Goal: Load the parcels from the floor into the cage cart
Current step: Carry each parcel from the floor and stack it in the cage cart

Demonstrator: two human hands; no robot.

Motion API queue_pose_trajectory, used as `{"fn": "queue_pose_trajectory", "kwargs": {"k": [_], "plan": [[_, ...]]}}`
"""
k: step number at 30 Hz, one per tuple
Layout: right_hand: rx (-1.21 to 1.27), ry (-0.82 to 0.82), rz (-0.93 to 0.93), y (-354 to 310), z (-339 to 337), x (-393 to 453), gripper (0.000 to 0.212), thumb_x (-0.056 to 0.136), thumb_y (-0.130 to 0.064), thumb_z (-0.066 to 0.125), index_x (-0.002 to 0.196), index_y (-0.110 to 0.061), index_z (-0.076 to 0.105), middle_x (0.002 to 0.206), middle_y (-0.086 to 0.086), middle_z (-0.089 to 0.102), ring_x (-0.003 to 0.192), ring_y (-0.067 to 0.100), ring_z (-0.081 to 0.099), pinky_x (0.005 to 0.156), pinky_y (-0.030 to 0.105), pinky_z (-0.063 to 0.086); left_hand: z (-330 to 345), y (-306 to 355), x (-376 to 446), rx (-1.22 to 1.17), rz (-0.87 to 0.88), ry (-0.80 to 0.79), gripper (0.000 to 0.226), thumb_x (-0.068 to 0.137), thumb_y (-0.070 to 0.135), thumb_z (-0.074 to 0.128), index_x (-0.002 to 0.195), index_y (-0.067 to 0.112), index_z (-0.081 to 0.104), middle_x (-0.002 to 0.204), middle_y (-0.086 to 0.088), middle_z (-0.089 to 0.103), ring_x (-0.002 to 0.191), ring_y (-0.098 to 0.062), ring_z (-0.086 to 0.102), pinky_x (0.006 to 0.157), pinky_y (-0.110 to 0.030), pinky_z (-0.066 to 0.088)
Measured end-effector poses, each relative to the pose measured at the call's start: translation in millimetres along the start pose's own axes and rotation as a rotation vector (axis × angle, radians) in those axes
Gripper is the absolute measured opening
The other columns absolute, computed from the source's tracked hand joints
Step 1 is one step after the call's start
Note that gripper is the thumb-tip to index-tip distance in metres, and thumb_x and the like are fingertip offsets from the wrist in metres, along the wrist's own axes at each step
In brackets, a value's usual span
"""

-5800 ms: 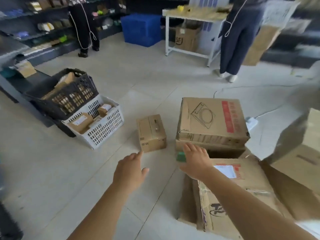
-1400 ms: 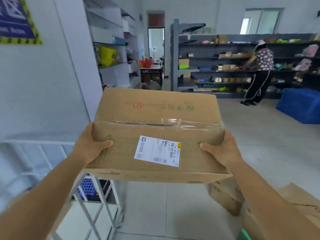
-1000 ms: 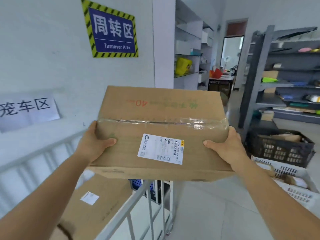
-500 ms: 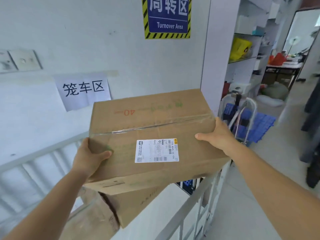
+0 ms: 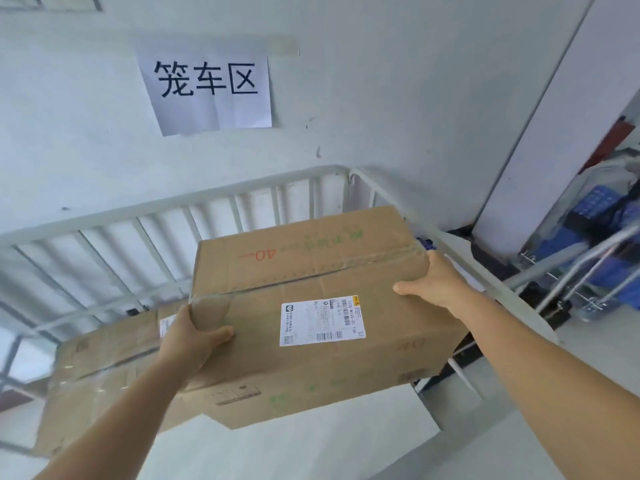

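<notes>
I hold a large brown cardboard parcel [image 5: 311,282] with a white shipping label and clear tape, tilted, inside the white cage cart's rails. My left hand [image 5: 194,337] grips its near left corner and my right hand [image 5: 433,285] grips its right edge. The cage cart [image 5: 166,216] has white barred sides running along the wall and down the right. Another taped cardboard parcel [image 5: 104,362] lies inside the cart at the left, partly hidden under the one I hold.
A grey wall with a paper sign [image 5: 207,88] stands right behind the cart. A grey pillar [image 5: 554,140] rises at the right. Beside it a metal hand trolley [image 5: 571,271] with blue crates [image 5: 599,206] stands on the floor.
The parcel has moved forward and down over the cart's rail, and the view has tilted down. The parcel lying in the cart shows more at the left.
</notes>
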State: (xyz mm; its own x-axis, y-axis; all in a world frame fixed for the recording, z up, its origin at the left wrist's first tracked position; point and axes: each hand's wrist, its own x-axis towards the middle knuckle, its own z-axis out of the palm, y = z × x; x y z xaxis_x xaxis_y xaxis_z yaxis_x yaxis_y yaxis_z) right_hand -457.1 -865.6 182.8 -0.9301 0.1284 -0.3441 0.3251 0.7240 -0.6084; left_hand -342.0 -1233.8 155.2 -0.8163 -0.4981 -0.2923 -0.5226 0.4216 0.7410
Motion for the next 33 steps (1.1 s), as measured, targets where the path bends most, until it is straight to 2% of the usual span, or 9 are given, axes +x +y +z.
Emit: {"fn": "queue_pose_trajectory", "kwargs": {"k": [4, 6, 12, 15, 20, 25, 29, 33], "plan": [[-0.058, -0.115, 0.05, 24.9, 17.1, 47.8, 0.107, 0.066, -0.042, 0.086, 0.15, -0.015, 0.026, 0.146, 0.006, 0.041, 0.125, 0.028, 0.048, 0.094, 0.04, 0.046, 41.2, -14.3, 7.4, 0.04, -0.143, -0.015, 0.074, 0.072, 0.023, 0.082, 0.133, 0.012, 0.042, 0.122, -0.01, 0.056, 0.096, -0.026, 0.053, 0.084, -0.039, 0.047], [-0.082, -0.185, 0.089, 41.5, 28.3, 68.7, 0.107, 0.07, -0.037, 0.086, 0.152, -0.013, 0.022, 0.148, 0.007, 0.039, 0.128, 0.028, 0.046, 0.092, 0.038, 0.043, 60.5, -27.3, 11.7, 0.032, -0.207, -0.034, 0.075, 0.07, 0.022, 0.084, 0.132, 0.012, 0.043, 0.121, -0.01, 0.056, 0.099, -0.028, 0.055, 0.09, -0.043, 0.048], [-0.175, -0.332, 0.206, 93.4, 70.5, 109.5, 0.116, 0.072, -0.036, 0.086, 0.157, -0.012, 0.009, 0.16, 0.008, 0.023, 0.142, 0.029, 0.032, 0.109, 0.043, 0.036, 111.9, -63.6, 19.2, 0.091, -0.337, -0.092, 0.077, 0.067, 0.021, 0.084, 0.132, 0.011, 0.043, 0.11, -0.007, 0.058, 0.096, -0.027, 0.057, 0.085, -0.038, 0.049], [-0.233, -0.387, 0.26, 117.1, 92.0, 127.5, 0.115, 0.074, -0.036, 0.084, 0.157, -0.011, 0.008, 0.161, 0.008, 0.021, 0.142, 0.03, 0.032, 0.107, 0.042, 0.036, 138.9, -83.9, 28.1, 0.122, -0.382, -0.128, 0.074, 0.067, 0.023, 0.084, 0.128, 0.012, 0.044, 0.112, -0.006, 0.059, 0.096, -0.027, 0.057, 0.083, -0.037, 0.049], [-0.34, -0.435, 0.324, 148.0, 125.6, 157.1, 0.112, 0.074, -0.037, 0.084, 0.156, -0.01, 0.012, 0.155, 0.009, 0.031, 0.134, 0.032, 0.041, 0.1, 0.041, 0.043, 184.7, -120.8, 44.8, 0.129, -0.455, -0.165, 0.064, 0.067, 0.02, 0.083, 0.118, 0.011, 0.045, 0.111, -0.008, 0.059, 0.097, -0.028, 0.057, 0.084, -0.038, 0.048], [-0.379, -0.466, 0.353, 179.1, 168.2, 186.1, 0.115, 0.074, -0.034, 0.085, 0.156, -0.011, 0.007, 0.16, 0.01, 0.021, 0.141, 0.032, 0.032, 0.109, 0.045, 0.037, 223.6, -160.8, 62.6, 0.112, -0.545, -0.176, 0.061, 0.069, 0.013, 0.082, 0.112, 0.006, 0.04, 0.11, -0.01, 0.056, 0.09, -0.027, 0.054, 0.073, -0.035, 0.043], [-0.36, -0.472, 0.377, 203.0, 201.6, 208.0, 0.117, 0.074, -0.031, 0.085, 0.157, -0.015, 0.003, 0.161, 0.009, 0.016, 0.142, 0.033, 0.03, 0.109, 0.047, 0.037, 253.4, -192.8, 77.4, 0.132, -0.593, -0.186, 0.062, 0.068, 0.013, 0.082, 0.114, 0.007, 0.041, 0.108, -0.01, 0.055, 0.091, -0.029, 0.054, 0.074, -0.038, 0.046], [-0.347, -0.471, 0.362, 225.4, 226.2, 227.4, 0.117, 0.074, -0.028, 0.085, 0.157, -0.019, 0.003, 0.16, 0.008, 0.017, 0.141, 0.033, 0.031, 0.108, 0.048, 0.037, 281.8, -216.8, 88.6, 0.147, -0.589, -0.165, 0.066, 0.068, 0.011, 0.082, 0.118, 0.008, 0.041, 0.109, -0.007, 0.054, 0.09, -0.025, 0.052, 0.071, -0.035, 0.043]]}}
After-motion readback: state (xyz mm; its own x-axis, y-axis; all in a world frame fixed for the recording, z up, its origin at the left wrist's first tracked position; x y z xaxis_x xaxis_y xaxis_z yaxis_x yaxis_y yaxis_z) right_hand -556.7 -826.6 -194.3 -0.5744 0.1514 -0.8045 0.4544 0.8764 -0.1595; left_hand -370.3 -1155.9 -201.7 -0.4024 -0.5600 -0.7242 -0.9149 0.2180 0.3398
